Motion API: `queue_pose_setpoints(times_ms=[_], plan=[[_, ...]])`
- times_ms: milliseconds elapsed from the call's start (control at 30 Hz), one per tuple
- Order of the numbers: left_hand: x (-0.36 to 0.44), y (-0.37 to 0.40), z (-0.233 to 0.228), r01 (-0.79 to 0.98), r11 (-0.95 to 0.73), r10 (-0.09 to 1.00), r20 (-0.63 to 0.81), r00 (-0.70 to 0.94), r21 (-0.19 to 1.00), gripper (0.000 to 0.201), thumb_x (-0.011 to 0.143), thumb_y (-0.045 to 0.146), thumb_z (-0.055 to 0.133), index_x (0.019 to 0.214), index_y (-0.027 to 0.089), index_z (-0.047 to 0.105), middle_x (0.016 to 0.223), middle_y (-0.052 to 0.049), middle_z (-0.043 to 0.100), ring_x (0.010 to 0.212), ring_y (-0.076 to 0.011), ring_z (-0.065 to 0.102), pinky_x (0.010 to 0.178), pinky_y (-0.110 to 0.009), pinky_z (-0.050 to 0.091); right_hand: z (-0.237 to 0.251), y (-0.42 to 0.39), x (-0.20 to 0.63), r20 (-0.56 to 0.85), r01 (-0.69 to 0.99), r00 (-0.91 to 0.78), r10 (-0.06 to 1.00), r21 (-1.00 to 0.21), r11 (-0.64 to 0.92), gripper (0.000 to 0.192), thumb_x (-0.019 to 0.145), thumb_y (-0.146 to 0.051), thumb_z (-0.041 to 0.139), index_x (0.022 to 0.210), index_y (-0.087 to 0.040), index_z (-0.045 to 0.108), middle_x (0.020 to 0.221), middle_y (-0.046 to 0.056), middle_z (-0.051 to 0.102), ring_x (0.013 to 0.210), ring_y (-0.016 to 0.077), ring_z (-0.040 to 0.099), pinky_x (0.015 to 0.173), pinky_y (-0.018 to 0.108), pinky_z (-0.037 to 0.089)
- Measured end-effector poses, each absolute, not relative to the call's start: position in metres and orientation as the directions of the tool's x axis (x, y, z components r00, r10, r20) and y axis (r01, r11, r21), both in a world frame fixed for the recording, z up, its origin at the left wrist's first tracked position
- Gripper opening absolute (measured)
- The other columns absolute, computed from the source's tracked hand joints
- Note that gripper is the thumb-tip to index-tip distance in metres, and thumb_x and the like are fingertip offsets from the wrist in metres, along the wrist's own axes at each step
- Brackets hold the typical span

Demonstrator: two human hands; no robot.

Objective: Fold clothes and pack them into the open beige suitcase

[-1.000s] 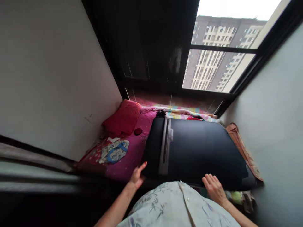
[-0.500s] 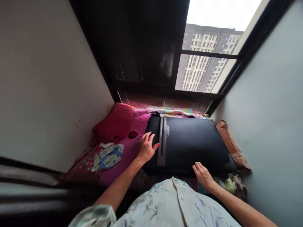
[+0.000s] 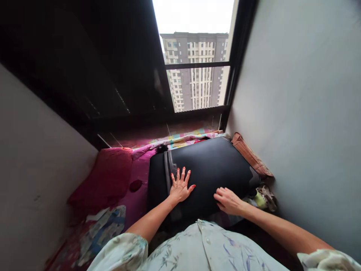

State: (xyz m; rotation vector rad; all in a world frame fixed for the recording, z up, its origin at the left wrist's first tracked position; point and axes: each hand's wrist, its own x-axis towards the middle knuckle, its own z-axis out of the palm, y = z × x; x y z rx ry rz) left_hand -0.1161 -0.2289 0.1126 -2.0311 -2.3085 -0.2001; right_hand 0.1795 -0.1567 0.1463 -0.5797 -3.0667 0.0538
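Spreads left hand (image 3: 180, 190) wide over black suitcase (image 3: 214, 162), gripping nothing. Half-curls right hand (image 3: 229, 201) at its nearer edge; cannot tell if gripping.

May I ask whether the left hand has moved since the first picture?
Yes: against the red pillow, the left hand has moved rightward, over the black case.

Daylight enters a dark-framed window (image 3: 197, 65) beside pale walls (image 3: 299, 94).

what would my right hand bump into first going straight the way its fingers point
Probably the left hand, spread over the dark case: the right hand points across toward its thumb. Depth is unclear, so the case's surface might come first.
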Motion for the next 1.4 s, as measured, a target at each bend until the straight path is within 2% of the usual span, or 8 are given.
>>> queue_pose_setpoints(times_ms=[133,267,400,633,867,1100,1233,1400], plan=[[-0.117,-0.23,0.119,0.992,0.125,0.986,0.11,-0.124,0.0,0.076,0.097,0.054,0.05,0.163,0.023,0.031,0.172,-0.015,0.017,0.157,-0.0439,0.008,0.119,-0.074,0.009,0.192,-0.075,0.162,0.279,0.516,-0.813,0.512,-0.063,0.854,0.053,0.1,-0.045,0.05,0.15,-0.026,0.052,0.153,0.015,0.049,0.142,0.032,0.039,0.111,0.047,0.031],[-0.113,-0.244,0.116,0.995,0.088,0.99,0.109,-0.083,-0.038,0.075,0.096,0.051,0.053,0.163,0.026,0.031,0.172,-0.013,0.016,0.158,-0.0418,0.007,0.121,-0.07,0.012,0.147,-0.023,0.168,0.165,0.713,-0.68,0.714,-0.077,0.697,0.053,0.101,-0.054,0.044,0.153,-0.043,0.047,0.166,0.008,0.034,0.151,0.0401,0.024,0.112,0.06,0.026],[-0.11,-0.253,0.101,0.994,0.082,0.991,0.112,-0.074,-0.069,0.079,0.091,0.049,0.06,0.162,0.026,0.034,0.171,-0.015,0.018,0.158,-0.0428,0.007,0.12,-0.07,0.009,0.083,-0.022,0.179,0.13,0.751,-0.639,0.758,-0.104,0.652,0.054,0.102,-0.053,0.044,0.156,-0.047,0.039,0.171,0.005,0.025,0.155,0.0386,0.019,0.114,0.061,0.026],[-0.11,-0.249,0.095,0.995,0.097,0.994,0.06,-0.096,0.001,0.088,0.087,0.051,0.066,0.163,0.028,0.03,0.172,-0.015,0.015,0.157,-0.0448,0.004,0.12,-0.071,0.002,0.07,-0.026,0.183,0.218,0.737,-0.646,0.732,-0.073,0.672,0.054,0.102,-0.047,0.047,0.155,-0.044,0.043,0.171,0.006,0.023,0.156,0.0384,0.02,0.116,0.061,0.029],[-0.108,-0.249,0.102,0.986,0.124,0.992,-0.014,-0.123,0.113,0.095,0.084,0.056,0.068,0.165,0.03,0.024,0.173,-0.014,0.006,0.157,-0.045,0.0,0.119,-0.073,0.0,0.058,-0.018,0.191,0.344,0.689,-0.673,0.654,-0.028,0.724,0.05,0.104,-0.042,0.036,0.15,-0.034,0.054,0.167,0.011,0.031,0.155,0.04,0.023,0.113,0.062,0.032],[-0.109,-0.248,0.093,0.982,0.089,0.994,0.05,-0.099,0.169,0.094,0.087,0.062,0.064,0.165,0.03,0.022,0.173,-0.014,0.004,0.157,-0.0454,-0.002,0.118,-0.075,0.002,0.061,-0.016,0.194,0.381,0.698,-0.663,0.644,0.005,0.716,0.056,0.105,-0.045,0.027,0.158,-0.033,0.042,0.163,0.014,0.038,0.153,0.0406,0.026,0.11,0.063,0.031],[-0.111,-0.248,0.088,0.977,0.06,0.989,0.119,-0.085,0.204,0.09,0.09,0.068,0.056,0.165,0.028,0.024,0.173,-0.014,0.005,0.157,-0.0445,-0.005,0.119,-0.074,0.001,0.098,-0.028,0.175,0.398,0.607,-0.745,0.535,0.073,0.791,0.061,0.104,-0.049,0.033,0.16,-0.026,0.039,0.161,0.019,0.041,0.151,0.0428,0.029,0.111,0.064,0.028],[-0.109,-0.246,0.095,0.972,0.041,0.979,0.185,-0.085,0.232,0.086,0.092,0.067,0.054,0.163,0.026,0.028,0.173,-0.014,0.009,0.157,-0.0452,-0.001,0.119,-0.074,0.003,0.13,-0.081,0.092,0.339,0.389,-0.879,0.336,0.098,0.916,0.057,0.102,-0.047,0.042,0.158,-0.034,0.042,0.168,0.01,0.031,0.155,0.0378,0.022,0.117,0.058,0.022]])
